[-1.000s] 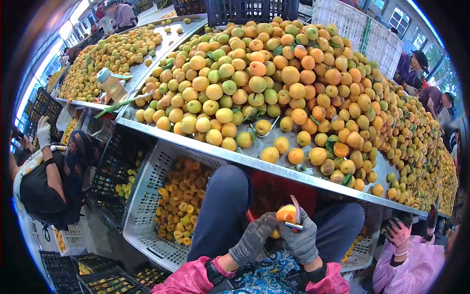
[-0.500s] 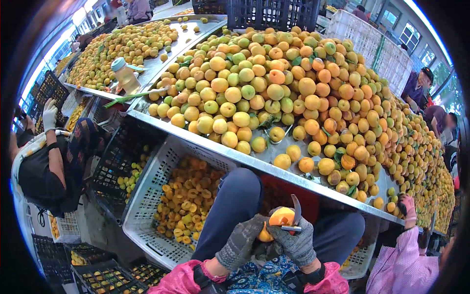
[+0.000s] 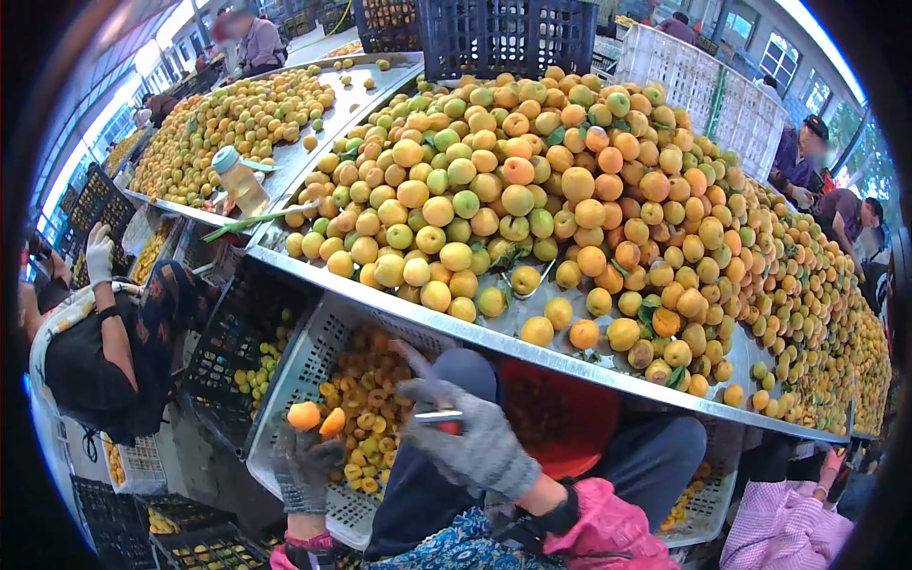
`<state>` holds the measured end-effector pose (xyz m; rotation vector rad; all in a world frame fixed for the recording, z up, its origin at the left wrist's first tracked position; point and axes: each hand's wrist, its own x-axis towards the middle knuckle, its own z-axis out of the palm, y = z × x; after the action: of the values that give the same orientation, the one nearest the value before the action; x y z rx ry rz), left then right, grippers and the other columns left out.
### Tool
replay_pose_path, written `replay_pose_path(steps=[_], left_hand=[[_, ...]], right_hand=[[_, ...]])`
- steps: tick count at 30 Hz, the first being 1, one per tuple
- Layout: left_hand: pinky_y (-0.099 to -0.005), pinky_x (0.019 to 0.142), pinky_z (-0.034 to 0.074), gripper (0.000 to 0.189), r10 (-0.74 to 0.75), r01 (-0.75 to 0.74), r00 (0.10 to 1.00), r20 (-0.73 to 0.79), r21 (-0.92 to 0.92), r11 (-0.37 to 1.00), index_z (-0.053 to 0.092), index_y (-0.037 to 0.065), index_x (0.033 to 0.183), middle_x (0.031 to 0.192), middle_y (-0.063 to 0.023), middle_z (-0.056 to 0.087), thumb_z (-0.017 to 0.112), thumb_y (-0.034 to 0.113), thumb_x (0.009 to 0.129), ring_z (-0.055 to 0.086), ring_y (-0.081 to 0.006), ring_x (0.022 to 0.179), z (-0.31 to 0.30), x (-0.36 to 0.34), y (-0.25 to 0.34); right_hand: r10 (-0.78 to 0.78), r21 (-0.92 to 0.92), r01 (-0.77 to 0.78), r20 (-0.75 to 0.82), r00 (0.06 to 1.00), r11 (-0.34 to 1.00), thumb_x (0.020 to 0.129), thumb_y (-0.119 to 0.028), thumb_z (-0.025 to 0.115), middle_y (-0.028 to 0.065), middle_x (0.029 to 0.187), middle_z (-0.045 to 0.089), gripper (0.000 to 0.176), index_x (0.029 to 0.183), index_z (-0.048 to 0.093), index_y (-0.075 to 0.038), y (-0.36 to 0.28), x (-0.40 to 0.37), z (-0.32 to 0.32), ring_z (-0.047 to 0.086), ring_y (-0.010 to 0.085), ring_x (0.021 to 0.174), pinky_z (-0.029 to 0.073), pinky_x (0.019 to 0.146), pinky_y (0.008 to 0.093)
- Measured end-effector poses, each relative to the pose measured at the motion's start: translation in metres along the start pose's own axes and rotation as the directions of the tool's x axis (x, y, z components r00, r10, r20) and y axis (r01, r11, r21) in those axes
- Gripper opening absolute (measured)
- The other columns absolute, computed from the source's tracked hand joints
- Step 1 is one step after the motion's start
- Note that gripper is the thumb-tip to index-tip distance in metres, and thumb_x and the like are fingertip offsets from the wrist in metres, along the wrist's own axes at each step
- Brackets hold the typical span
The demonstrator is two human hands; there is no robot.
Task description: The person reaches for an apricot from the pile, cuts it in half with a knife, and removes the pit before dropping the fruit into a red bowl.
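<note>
My left hand [image 3: 306, 467], in a grey knit glove, is over the near-left side of the white plastic crate [image 3: 269, 465]. Two orange apricot halves [image 3: 304, 415] show at its fingertips. My gloved right hand [image 3: 472, 439], palm down above my left thigh, is closed round a small knife [image 3: 413, 361]. Its blade points up and left, blurred by motion, and a metal part shows across the fingers. Inside the crate lie many halved apricots [image 3: 366, 442]. Whole apricots [image 3: 518, 199] are heaped on the metal table in front of me.
A red tub [image 3: 594, 418] stands between my knees, under the metal table edge [image 3: 456, 328]. Left of the white crate is a black crate [image 3: 223, 351] with greenish fruit. A co-worker in black [image 3: 90, 351] sits at left; a pink checked sleeve [image 3: 784, 522] shows at right.
Both hands have moved left from between my knees and drawn apart. The apricot, earlier held between both hands with the knife, now shows as two halves at my left hand.
</note>
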<state>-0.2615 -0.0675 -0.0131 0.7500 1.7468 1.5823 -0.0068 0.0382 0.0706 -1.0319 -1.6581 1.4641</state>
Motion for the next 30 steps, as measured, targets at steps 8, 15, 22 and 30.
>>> replay_pose_path(steps=[8,15,22,30], left_hand=[[-0.026,0.073,0.051,0.029,0.086,-0.13,0.953,0.292,0.133,0.983,0.059,0.0,0.115,0.101,-0.0054,0.062,0.064,0.006,0.088,0.06,-0.0122,0.086,0.114,0.011,0.04],[-0.0423,0.095,0.043,0.05,0.371,-0.951,0.074,0.926,-0.046,0.305,0.058,0.009,0.116,0.114,-0.013,0.059,0.075,0.019,0.07,0.052,-0.0328,0.113,0.322,0.023,0.08],[-0.0448,0.094,0.042,0.055,0.032,-0.989,-0.053,0.998,-0.057,0.134,0.057,0.007,0.117,0.111,-0.0128,0.059,0.074,0.031,0.07,0.052,-0.0341,0.109,0.404,0.029,0.029],[-0.0332,0.095,0.045,0.065,0.208,-0.527,0.349,0.914,0.008,0.85,0.046,0.004,0.126,0.116,-0.011,0.057,0.08,0.025,0.075,0.054,-0.0232,0.113,0.355,-0.028,0.048]], right_hand=[[0.15,-0.158,-0.215,-0.344,0.927,0.964,0.08,-0.019,0.074,0.0133,0.088,0.07,0.027,0.101,0.066,-0.005,0.067,-0.078,-0.09,0.07,0.0243,0.081,0.054,0.071,0.0321],[0.285,-0.036,-0.344,-0.48,0.83,0.938,0.081,-0.021,0.073,0.0148,0.084,0.069,0.025,0.097,0.064,-0.004,0.076,-0.115,-0.123,0.07,0.0259,0.081,0.054,0.069,0.0347],[0.412,0.029,-0.45,-0.457,0.789,0.893,0.089,-0.018,0.065,0.0121,0.08,0.067,0.024,0.106,0.061,-0.002,0.08,-0.148,-0.135,0.068,0.0201,0.07,0.052,0.061,0.0308],[0.405,0.554,-0.059,-0.528,0.746,0.83,0.096,-0.028,0.056,0.0064,0.088,0.067,0.039,0.124,0.053,-0.001,0.062,-0.148,-0.141,0.06,0.0093,0.062,0.049,0.055,0.023]])
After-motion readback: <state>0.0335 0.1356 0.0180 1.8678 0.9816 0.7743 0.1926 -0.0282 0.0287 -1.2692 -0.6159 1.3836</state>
